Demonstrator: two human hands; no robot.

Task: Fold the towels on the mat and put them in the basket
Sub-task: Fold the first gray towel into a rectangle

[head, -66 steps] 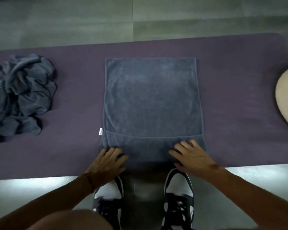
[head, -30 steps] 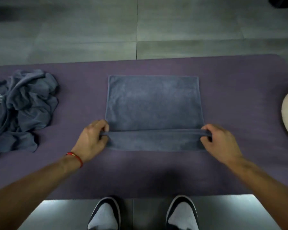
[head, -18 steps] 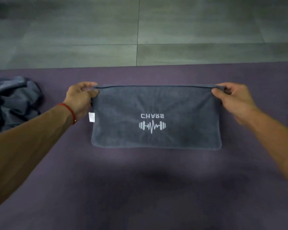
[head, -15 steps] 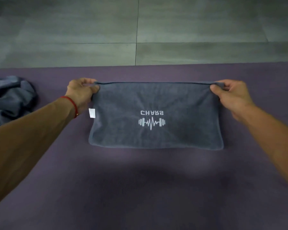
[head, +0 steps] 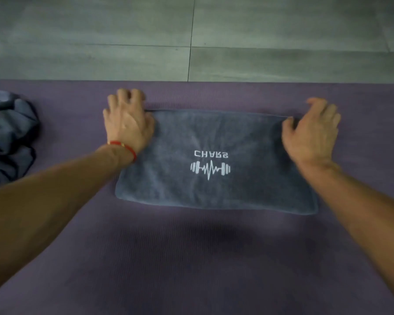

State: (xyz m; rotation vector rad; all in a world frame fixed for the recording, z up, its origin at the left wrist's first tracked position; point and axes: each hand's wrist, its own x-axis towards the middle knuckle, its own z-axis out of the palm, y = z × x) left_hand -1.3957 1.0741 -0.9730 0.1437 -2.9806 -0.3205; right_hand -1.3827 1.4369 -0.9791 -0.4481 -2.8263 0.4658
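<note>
Grey terry under our fingers (head: 125,96): left hand (head: 127,123) lies spread over the folded towel (head: 214,160) at its far-left corner, fingers apart, gripping nothing. Right hand (head: 311,130) at far-right corner, fingers loosely curled and apart, blurred; contact unclear. Towel flat on purple mat (head: 191,258), white logo up. Crumpled towels (head: 9,137) at left edge. Red bracelet (head: 125,147) on left wrist.
</note>
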